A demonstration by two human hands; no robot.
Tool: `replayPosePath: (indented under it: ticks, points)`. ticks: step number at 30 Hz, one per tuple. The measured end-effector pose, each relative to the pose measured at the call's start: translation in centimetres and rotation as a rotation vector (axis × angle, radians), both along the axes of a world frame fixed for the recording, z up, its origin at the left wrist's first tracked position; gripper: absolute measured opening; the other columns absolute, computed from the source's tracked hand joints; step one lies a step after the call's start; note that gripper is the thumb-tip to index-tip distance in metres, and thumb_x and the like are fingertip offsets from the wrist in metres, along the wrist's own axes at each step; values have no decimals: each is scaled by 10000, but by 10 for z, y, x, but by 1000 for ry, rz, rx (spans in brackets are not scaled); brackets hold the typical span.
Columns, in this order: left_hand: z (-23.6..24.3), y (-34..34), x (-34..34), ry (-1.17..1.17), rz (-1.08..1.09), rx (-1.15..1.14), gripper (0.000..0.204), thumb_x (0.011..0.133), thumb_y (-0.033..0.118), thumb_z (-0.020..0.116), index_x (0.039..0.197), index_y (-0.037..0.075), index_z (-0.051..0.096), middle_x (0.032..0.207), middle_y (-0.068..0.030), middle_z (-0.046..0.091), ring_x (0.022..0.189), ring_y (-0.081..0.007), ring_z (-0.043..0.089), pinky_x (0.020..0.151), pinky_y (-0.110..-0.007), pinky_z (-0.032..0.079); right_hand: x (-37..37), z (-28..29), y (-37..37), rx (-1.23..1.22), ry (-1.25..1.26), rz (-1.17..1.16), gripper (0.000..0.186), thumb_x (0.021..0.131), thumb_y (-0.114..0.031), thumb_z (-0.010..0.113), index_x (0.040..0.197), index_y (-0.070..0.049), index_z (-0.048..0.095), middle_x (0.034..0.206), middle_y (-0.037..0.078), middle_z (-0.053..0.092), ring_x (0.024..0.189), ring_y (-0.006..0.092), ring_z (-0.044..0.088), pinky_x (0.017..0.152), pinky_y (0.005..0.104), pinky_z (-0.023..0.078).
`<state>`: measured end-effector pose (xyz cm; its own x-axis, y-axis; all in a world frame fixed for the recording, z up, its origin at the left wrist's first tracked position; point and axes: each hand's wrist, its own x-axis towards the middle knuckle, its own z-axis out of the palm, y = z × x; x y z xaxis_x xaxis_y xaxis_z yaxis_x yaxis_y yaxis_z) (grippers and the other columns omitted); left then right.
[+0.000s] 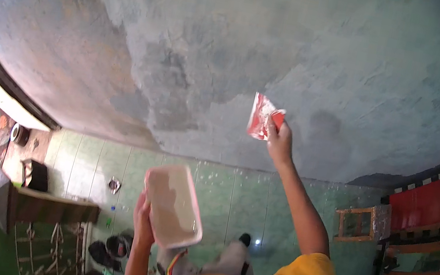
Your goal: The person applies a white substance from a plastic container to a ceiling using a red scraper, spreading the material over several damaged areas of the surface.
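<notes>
My right hand (280, 142) is closed round the red handle of a putty knife (259, 118), whose wide red blade is smeared with white paste. The blade is at the lower part of a patchy grey-green wall (214, 36); whether it touches the surface I cannot tell. At my left, held out at waist height, is a shallow rectangular tub (175, 206) with a pinkish rim and pale paste inside. My left hand (143, 218) grips its left side, the fingers partly hidden beneath it.
Pale spatters dot the green tiled floor (223, 185) along the wall. A small wooden stool (356, 223) and red furniture (435, 202) stand at the right. On the left are a wooden cabinet (52, 207), a black container (37, 175) and dark bundled items (109, 250).
</notes>
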<state>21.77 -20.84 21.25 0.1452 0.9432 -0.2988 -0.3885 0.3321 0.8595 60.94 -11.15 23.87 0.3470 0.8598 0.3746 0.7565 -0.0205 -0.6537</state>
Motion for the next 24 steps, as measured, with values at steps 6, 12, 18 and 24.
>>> replayPosePath:
  ticks: [6, 12, 18, 24]
  points:
    - [53, -5, 85, 61, -11, 234, 637, 997, 321, 523, 1514, -4, 339, 1359, -89, 538, 1210, -169, 521, 1020, -317, 431, -46, 84, -120, -115, 1471, 176, 192, 967, -248, 655, 1085, -96, 640, 939, -40, 673, 779, 62, 652, 597, 205, 487]
    - [68, -59, 139, 112, 60, 225, 619, 1009, 343, 514, 1532, 58, 344, 1171, -34, 620, 956, -75, 599, 762, -210, 484, -13, 76, -190, -296, 1309, 11, 261, 964, -332, 655, 1078, -98, 650, 912, -39, 657, 735, 48, 644, 506, 192, 450]
    - [75, -100, 164, 135, 102, 147, 621, 1010, 394, 506, 1535, 100, 351, 1034, -9, 634, 774, -57, 611, 622, -199, 483, 19, 74, -226, 146, 1206, 29, 307, 1026, -246, 568, 1183, 16, 591, 1083, 82, 639, 962, 148, 643, 822, 310, 540]
    - [95, -113, 192, 51, 172, 44, 650, 1019, 459, 473, 1541, 102, 320, 1065, -35, 640, 766, -88, 629, 612, -215, 491, 11, 34, -247, 135, 520, 349, 326, 1008, -129, 576, 1259, 79, 580, 1166, 101, 655, 1057, 159, 612, 943, 314, 483]
